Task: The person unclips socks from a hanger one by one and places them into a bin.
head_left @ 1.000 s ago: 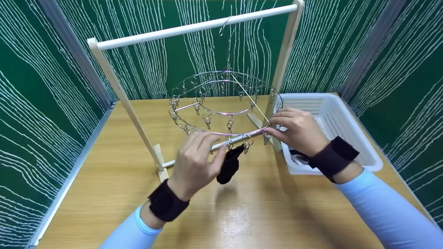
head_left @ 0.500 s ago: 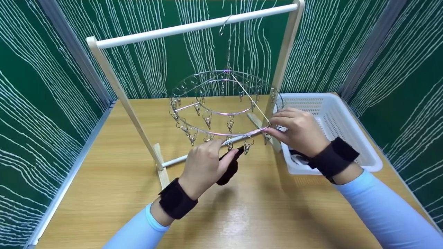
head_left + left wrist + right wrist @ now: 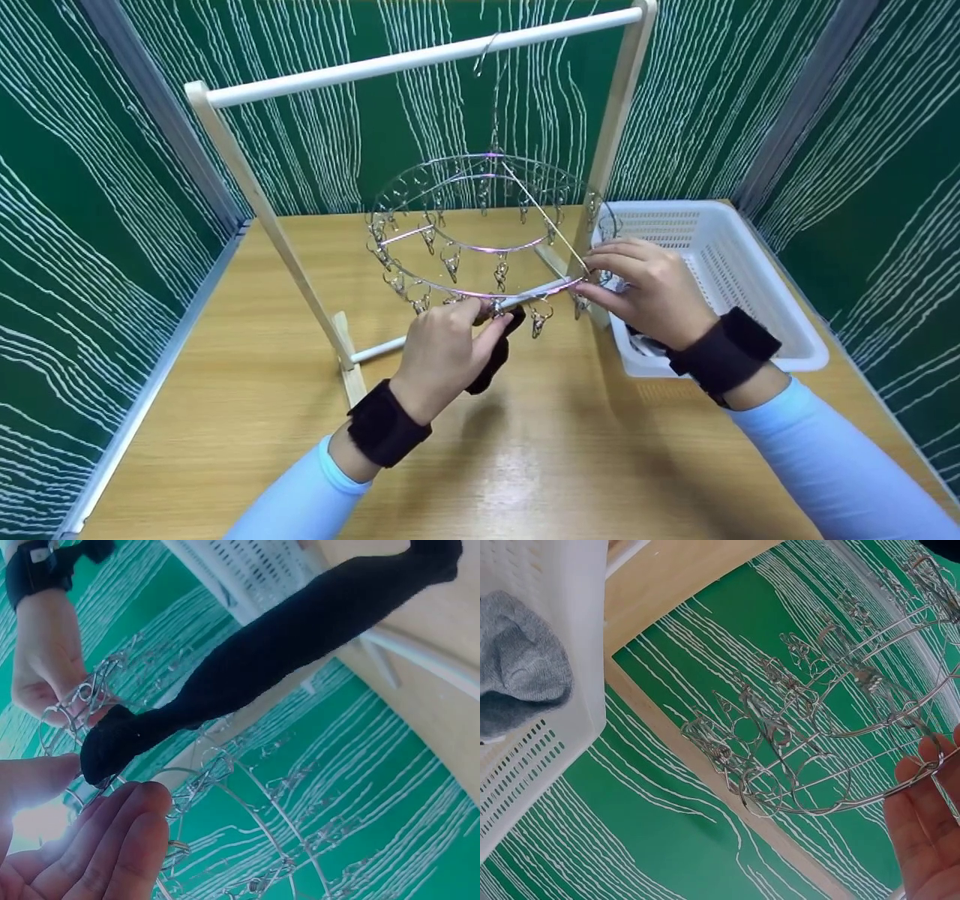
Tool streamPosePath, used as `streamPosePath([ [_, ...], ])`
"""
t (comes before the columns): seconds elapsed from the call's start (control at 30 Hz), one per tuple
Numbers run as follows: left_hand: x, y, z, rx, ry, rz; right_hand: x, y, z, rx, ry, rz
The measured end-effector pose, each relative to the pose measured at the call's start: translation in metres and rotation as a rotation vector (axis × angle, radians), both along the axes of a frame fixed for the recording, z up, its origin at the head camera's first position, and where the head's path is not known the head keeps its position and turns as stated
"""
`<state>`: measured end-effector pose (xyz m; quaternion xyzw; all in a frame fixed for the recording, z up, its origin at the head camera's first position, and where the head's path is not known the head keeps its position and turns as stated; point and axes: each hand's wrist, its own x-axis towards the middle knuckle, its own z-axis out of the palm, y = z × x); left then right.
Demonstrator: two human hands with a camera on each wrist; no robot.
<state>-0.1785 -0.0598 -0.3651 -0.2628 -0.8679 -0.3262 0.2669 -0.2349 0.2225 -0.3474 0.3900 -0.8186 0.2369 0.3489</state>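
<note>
A round metal clip hanger [image 3: 487,247] hangs by its hook from the rack's top bar. My right hand [image 3: 649,289] grips its rim on the right, thumb below and fingers above. A black sock [image 3: 491,367] hangs at the hanger's near side. At the sock's top, my left hand [image 3: 442,349] pinches a metal clip, largely hidden by the fingers. In the left wrist view the thumb touches the end of the sock [image 3: 262,652], with the curled fingers [image 3: 124,840] just below. Another metal clip [image 3: 538,322] dangles bare to the right of the sock.
A white plastic basket [image 3: 757,277] stands on the right of the wooden table [image 3: 225,450]; a grey sock [image 3: 525,652] lies in it. The wooden rack [image 3: 262,217] has a white top bar [image 3: 420,60] and a lower bar. Green walls with white lines surround the table.
My left hand has moved right and closed its thumb and fingers at the clip above the sock. The sock has shifted slightly. My right hand stays on the rim.
</note>
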Motion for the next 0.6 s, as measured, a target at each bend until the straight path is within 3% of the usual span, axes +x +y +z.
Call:
streamPosePath([
  [0.2, 0.0, 0.0, 0.0, -0.006, 0.005, 0.003, 0.013, 0.002, -0.006, -0.098, -0.006, -0.001],
  [0.4, -0.001, 0.0, -0.001, -0.011, 0.016, 0.014, 0.025, 0.002, -0.015, -0.248, 0.076, 0.031],
  [0.6, -0.001, -0.001, -0.002, -0.019, 0.012, 0.013, 0.038, -0.003, -0.035, -0.241, 0.11, 0.021],
])
